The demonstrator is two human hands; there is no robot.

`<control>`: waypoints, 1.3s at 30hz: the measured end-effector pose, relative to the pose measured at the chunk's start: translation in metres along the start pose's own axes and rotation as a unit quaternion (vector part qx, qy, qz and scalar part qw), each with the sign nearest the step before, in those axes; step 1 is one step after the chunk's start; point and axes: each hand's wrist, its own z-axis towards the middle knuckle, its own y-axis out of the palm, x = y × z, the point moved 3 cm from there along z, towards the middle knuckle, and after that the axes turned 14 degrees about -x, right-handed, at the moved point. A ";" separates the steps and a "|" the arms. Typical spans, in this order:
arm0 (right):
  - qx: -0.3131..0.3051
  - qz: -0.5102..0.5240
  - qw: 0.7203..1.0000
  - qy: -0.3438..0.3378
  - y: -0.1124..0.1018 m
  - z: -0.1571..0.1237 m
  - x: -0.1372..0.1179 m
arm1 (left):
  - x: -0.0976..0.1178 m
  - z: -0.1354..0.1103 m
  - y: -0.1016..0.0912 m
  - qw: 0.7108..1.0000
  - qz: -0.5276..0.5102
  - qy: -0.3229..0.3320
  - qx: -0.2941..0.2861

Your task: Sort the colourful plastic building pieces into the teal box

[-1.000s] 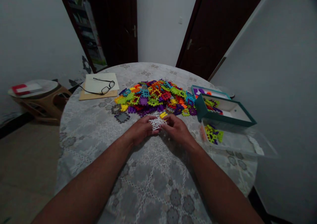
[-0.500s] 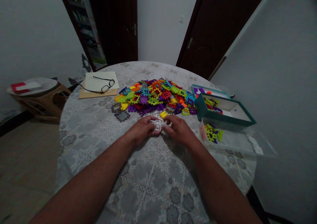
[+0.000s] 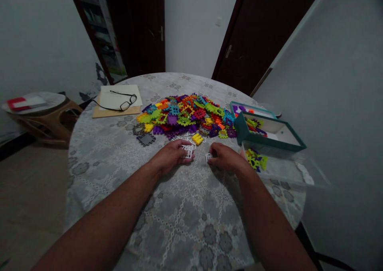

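Note:
My left hand [image 3: 173, 155] is closed around a white lattice piece [image 3: 188, 151], held low over the table; whether there is more than one piece in it I cannot tell. Between thumb and fingers my right hand [image 3: 223, 156] pinches a small white lattice piece [image 3: 208, 157], apart from the left hand. Just beyond the hands lies a yellow block [image 3: 197, 139], with more white lattice pieces [image 3: 186, 137] beside it. Behind these rises a big heap of colourful interlocking plastic pieces [image 3: 182, 115].
On the right stand a green box [image 3: 272, 141] and a clear plastic tub [image 3: 279, 173], both holding some pieces. Eyeglasses [image 3: 125, 105] rest on paper [image 3: 104, 97] at the left. Grey gear-edged pieces [image 3: 146, 139] lie left of the hands. A stool [image 3: 50, 119] stands beyond the table.
My right hand has moved right, away from my left, and carries a small white lattice piece. My left hand stays nearly where it was, with its white piece. The view has shifted slightly.

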 end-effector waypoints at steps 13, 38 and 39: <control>-0.021 0.377 0.913 -0.152 0.020 0.012 -0.034 | 0.002 -0.001 0.003 0.999 -0.026 0.020 0.027; 0.145 0.313 0.929 -0.137 0.047 0.032 -0.038 | -0.001 -0.003 0.005 1.000 0.000 0.002 -0.024; 0.151 0.301 0.931 -0.137 0.047 0.031 -0.040 | -0.001 -0.004 0.005 1.000 -0.003 0.003 -0.017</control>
